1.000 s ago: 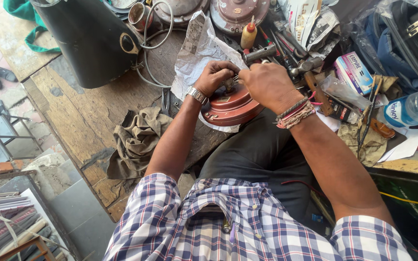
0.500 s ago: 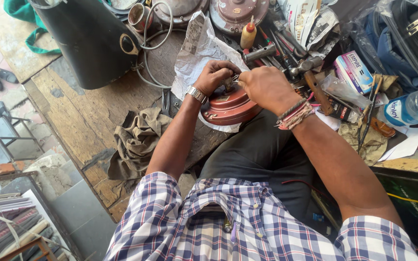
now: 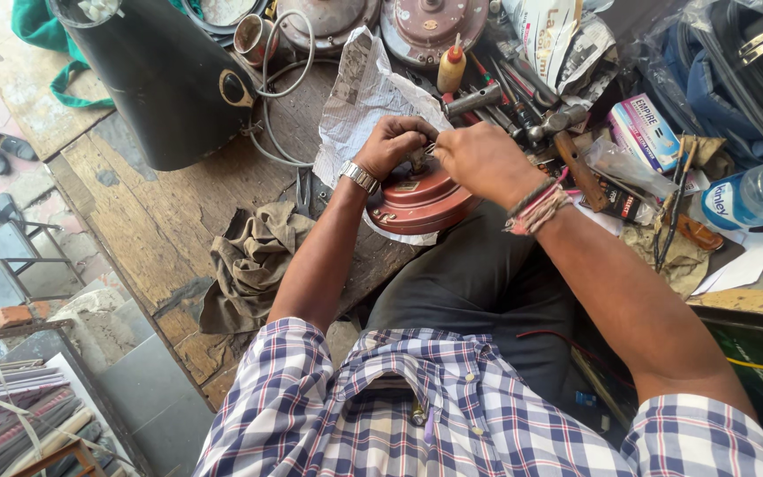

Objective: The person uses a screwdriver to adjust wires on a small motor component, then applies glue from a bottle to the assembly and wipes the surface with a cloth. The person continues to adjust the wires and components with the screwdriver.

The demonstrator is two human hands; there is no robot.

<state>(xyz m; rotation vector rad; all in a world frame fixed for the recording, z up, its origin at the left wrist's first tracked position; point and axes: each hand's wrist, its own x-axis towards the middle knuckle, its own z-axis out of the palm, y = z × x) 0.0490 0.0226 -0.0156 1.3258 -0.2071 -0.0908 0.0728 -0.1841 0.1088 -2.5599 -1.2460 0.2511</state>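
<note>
Both hands (image 3: 448, 150) unmoved atop red round housing (image 3: 419, 199).

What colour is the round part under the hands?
Reddish-brown round part, best seen in the head view.

Left hand (image 3: 396, 141), right hand (image 3: 479, 161) meet, fingers curled, forearms converging.

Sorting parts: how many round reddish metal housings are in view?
2: one round reddish metal housing under both hands at the bench edge, another at the top among tools. More may be hidden by clutter.
</note>
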